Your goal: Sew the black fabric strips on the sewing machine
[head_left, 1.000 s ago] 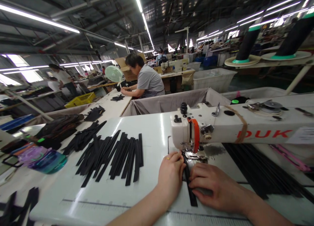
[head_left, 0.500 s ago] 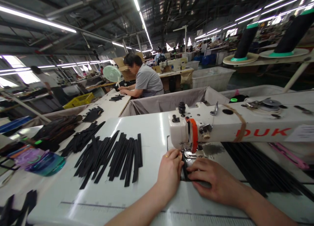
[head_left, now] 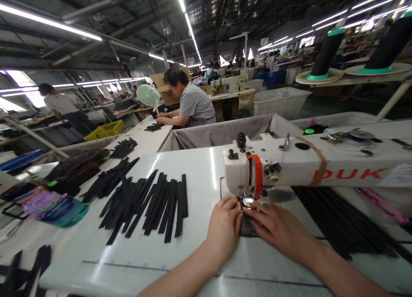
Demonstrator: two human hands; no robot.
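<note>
A white sewing machine [head_left: 273, 159] with an orange band stands at the right, its head over the bed. My left hand [head_left: 224, 222], a ring on one finger, lies just left of the presser foot [head_left: 247, 201], fingers closed and pressing on a black fabric strip [head_left: 240, 199]. Little of that strip shows between my fingertips. From the right my right hand [head_left: 273, 226] reaches the same spot, its fingertips drawn in against the strip close to the foot. Left of my hands, several black strips [head_left: 161, 204] lie fanned on the pale table [head_left: 180, 260].
More black strips [head_left: 341, 219] lie behind the machine arm. Cones of black thread [head_left: 328, 52] stand at upper right. A blue-purple bottle [head_left: 64, 211] is at left. A co-worker [head_left: 195, 101] sits beyond the table, by a green fan [head_left: 148, 95]. A printed ruler [head_left: 128, 266] runs along the front.
My right hand has shifted forward and slightly left, closer to the presser foot. Less of the black strip shows between my hands. My left hand stays nearly where it was.
</note>
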